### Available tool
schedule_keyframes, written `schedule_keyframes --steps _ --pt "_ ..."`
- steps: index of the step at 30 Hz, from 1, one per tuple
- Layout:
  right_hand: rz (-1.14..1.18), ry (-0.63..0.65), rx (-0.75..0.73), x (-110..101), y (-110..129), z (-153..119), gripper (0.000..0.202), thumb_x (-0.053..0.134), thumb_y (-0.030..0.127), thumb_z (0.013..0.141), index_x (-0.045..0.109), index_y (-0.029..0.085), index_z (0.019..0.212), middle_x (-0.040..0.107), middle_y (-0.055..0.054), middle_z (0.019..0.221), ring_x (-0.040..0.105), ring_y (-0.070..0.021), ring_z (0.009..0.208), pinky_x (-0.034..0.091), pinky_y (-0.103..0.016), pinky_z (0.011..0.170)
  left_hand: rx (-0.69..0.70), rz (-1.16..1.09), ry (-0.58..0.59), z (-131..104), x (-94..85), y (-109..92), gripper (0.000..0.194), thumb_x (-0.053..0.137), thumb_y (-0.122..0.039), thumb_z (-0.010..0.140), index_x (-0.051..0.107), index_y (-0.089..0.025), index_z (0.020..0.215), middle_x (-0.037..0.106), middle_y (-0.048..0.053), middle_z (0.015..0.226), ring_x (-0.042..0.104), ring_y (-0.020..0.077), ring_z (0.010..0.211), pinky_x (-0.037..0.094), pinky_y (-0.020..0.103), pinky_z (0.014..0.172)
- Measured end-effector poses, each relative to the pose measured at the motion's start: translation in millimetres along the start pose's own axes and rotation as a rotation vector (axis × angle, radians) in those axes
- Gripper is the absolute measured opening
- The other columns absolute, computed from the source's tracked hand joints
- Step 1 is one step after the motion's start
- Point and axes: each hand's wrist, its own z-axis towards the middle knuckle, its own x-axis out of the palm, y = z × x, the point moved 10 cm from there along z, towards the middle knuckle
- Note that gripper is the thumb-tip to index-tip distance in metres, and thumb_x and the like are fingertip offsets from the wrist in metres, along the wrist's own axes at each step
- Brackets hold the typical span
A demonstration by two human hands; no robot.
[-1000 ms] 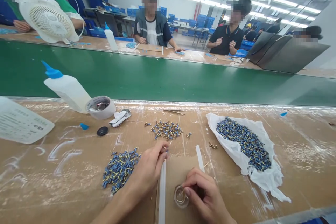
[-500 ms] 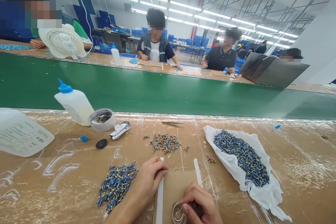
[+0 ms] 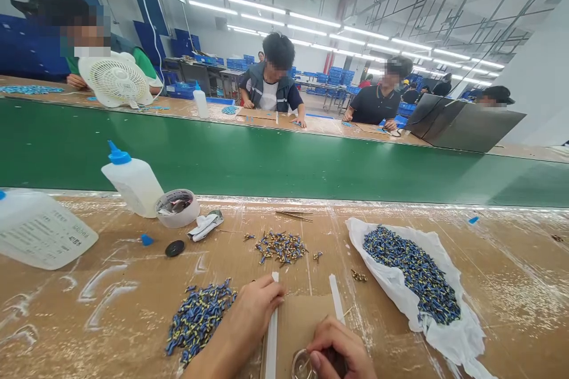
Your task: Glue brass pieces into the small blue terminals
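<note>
Head camera looks down on a brown worktable (image 3: pixel 511 284) with a green conveyor belt (image 3: pixel 284 157) behind it and other people working along the far side.

Going by size, a crumpled white cloth (image 3: pixel 448 337) on the right holds the biggest heap of small blue pieces (image 3: pixel 411 269); this looks like the supply not yet worked, and it is by far the largest share. A smaller blue pile (image 3: pixel 200 317) lies just left of the left hand (image 3: pixel 253 314), and a loose cluster of blue and brass bits (image 3: pixel 281 246) sits further back in the middle. Which of these two is finished work I cannot tell, but either is small against the heap, so I judge that most of the job is left.

Between the hands lies a cardboard sheet (image 3: pixel 300 323) flanked by two white strips, the left strip (image 3: pixel 271 331) and the right strip (image 3: pixel 336 299). The left hand rests curled with its fingertips against the top of the left strip, and whether it pinches a piece is not visible. The right hand (image 3: pixel 342 346) is closed over a small clear dish (image 3: pixel 302 364) at the bottom edge; its grip is partly cut off by the frame.

At far left stand a white bottle with a blue cap (image 3: pixel 133 180), a tape roll (image 3: pixel 178 208) and a flat plastic jug (image 3: pixel 42 231).
</note>
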Motion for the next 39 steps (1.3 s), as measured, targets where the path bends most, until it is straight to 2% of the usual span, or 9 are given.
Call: schedule_keyframes --steps 5,10,16,22,28,34,39 --pt "0.007 -0.020 0.037 0 -10 -5 0.013 0.056 0.013 0.088 0.060 0.022 0.097 0.051 -0.001 0.079 0.047 -0.0053 0.071 0.031 -0.015 0.057 -0.022 0.116 0.053 -4 3.4 -1 0.033 0.036 -0.010 0.098 0.064 -0.017 0.113 0.057 0.006 0.111 0.054 0.0217 0.104 0.040 0.038 0.090" --pt "-0.021 0.001 0.030 0 -4 -1 0.012 0.056 0.014 0.088 0.061 0.022 0.097 0.053 0.000 0.080 0.048 -0.0046 0.071 0.032 -0.015 0.059 -0.113 0.238 0.099 -12 -1.5 -3 0.043 0.028 0.000 0.091 0.061 -0.012 0.115 0.055 0.010 0.118 0.051 0.0248 0.105 0.039 0.041 0.093" --pt "-0.074 -0.017 -0.015 -3 10 5 0.012 0.057 0.012 0.087 0.061 0.020 0.096 0.054 0.001 0.079 0.049 -0.0044 0.072 0.034 -0.015 0.061 -0.069 0.261 0.066 -12 -8.5 -10 0.040 0.027 -0.001 0.092 0.062 -0.011 0.110 0.056 0.009 0.115 0.049 0.0258 0.103 0.039 0.043 0.093" --pt "-0.066 -0.008 0.015 -2 1 0 0.010 0.057 0.013 0.088 0.060 0.020 0.095 0.053 0.000 0.079 0.049 -0.0056 0.074 0.034 -0.017 0.063 -0.095 0.349 0.083 -10 -10.9 -4 0.031 0.036 -0.012 0.098 0.066 -0.014 0.102 0.056 0.008 0.112 0.047 0.0275 0.107 0.038 0.043 0.095" --pt "-0.078 -0.005 -0.007 -3 3 2 0.011 0.057 0.013 0.088 0.059 0.020 0.095 0.053 0.000 0.079 0.049 -0.0050 0.073 0.033 -0.016 0.061 -0.125 0.343 0.073 -10 -8.2 3 0.039 0.029 -0.004 0.094 0.062 -0.012 0.112 0.054 0.010 0.117 0.047 0.0280 0.109 0.036 0.044 0.097" --pt "-0.086 -0.024 -0.024 -5 12 7 0.010 0.057 0.011 0.087 0.059 0.019 0.094 0.054 0.001 0.079 0.049 -0.0043 0.073 0.034 -0.015 0.062 -0.081 0.252 0.095 -9 -14.3 3 0.029 0.034 -0.011 0.096 0.058 -0.016 0.110 0.051 0.008 0.116 0.049 0.0228 0.107 0.038 0.039 0.094" --pt "-0.062 -0.011 -0.011 -6 15 9 0.009 0.057 0.011 0.087 0.060 0.017 0.093 0.054 -0.001 0.079 0.049 -0.0046 0.073 0.034 -0.016 0.063 0.019 0.131 0.043 -8 -14.3 -12 0.023 0.032 -0.018 0.099 0.054 -0.015 0.104 0.056 0.006 0.109 0.052 0.0215 0.099 0.036 0.037 0.086"
